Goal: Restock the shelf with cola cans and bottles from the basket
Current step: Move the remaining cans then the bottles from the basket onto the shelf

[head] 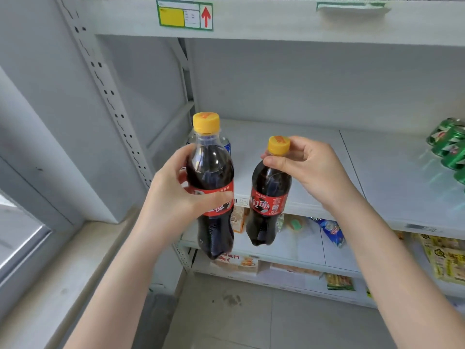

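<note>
Dark cola bottles (210, 187), yellow caps (205, 122), red labels (268, 203); green cans (449, 144).

Left forearm (120, 285), right forearm (392, 260) (both bare to frame edge), slender fingers (276, 162)

Red up-arrow (206, 16) on shelf-edge tag (176, 17)

The white shelf (264, 129) carries green cans (449, 144) at right, a blue can (225, 145) at back left.
</note>
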